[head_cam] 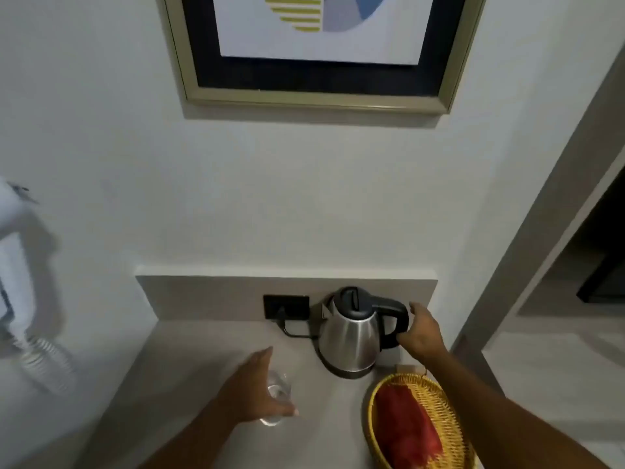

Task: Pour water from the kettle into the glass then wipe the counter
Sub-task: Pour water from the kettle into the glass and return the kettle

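— Right hand (421, 330) first: where is it?

— At the black handle of the stainless electric kettle (355, 333), fingers curved around the outer side of the handle, thumb low near its foot. Whether the grip has fully closed, I cannot tell.

— And the kettle itself?

— Just left of that hand, standing upright on its base on the grey counter (203, 367), long axis vertical. Its spout points left toward the black wall socket (286, 307), its handle points right into the hand. A black cord (291, 330) runs from the socket toward the kettle's base.

— Left hand (253, 390)?

— Open wide, fingers stretched forward, thumb spread toward the right. It sits against the near-left side of the clear drinking glass (278, 397), which stands upright between thumb and fingers; not clasped that I can see.

— Anything below the right forearm?

— A yellow woven basket (449, 421) holding a folded red cloth (406, 428), just beside the kettle's base. On the wall beyond both hands hangs a framed picture (321, 45).
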Demonstrator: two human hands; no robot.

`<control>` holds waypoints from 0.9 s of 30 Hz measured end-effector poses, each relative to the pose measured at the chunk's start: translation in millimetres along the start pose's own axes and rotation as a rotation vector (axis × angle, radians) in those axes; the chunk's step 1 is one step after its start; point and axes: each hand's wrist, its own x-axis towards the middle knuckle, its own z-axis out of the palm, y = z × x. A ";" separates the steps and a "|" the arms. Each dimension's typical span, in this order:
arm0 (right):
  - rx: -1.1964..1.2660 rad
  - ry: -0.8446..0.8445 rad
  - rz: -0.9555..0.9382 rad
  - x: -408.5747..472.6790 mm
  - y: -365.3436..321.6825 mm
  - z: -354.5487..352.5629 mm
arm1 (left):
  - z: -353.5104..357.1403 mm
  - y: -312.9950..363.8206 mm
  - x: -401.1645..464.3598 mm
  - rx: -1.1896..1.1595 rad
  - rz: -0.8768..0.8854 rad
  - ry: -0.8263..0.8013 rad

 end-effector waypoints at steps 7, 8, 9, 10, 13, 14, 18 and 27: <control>0.201 0.079 0.104 12.8 -1.2 22.2 | 41.6 -33.0 0.7 -0.238 -0.037 0.107; 0.215 0.098 0.110 14.7 -2.7 23.8 | 41.5 -33.1 -0.6 -0.235 -0.016 0.137; 0.238 0.114 0.125 17.2 -3.3 26.4 | 43.9 -36.2 0.3 -0.256 -0.017 0.161; 0.262 0.129 0.148 20.2 -4.1 28.4 | 45.2 -37.7 0.2 -0.266 -0.026 0.178; 0.365 0.139 0.210 28.4 -5.9 31.7 | 52.2 -43.3 2.0 -0.292 -0.021 0.214; 0.399 0.129 0.228 30.7 -6.5 32.7 | 53.6 -44.0 1.8 -0.303 -0.026 0.221; 0.436 0.108 0.242 30.5 -14.6 33.6 | 61.5 -48.7 1.7 -0.381 -0.061 0.274; -0.002 -0.005 -0.368 -6.6 -95.8 28.4 | 69.8 -42.4 2.8 -0.494 -0.111 0.317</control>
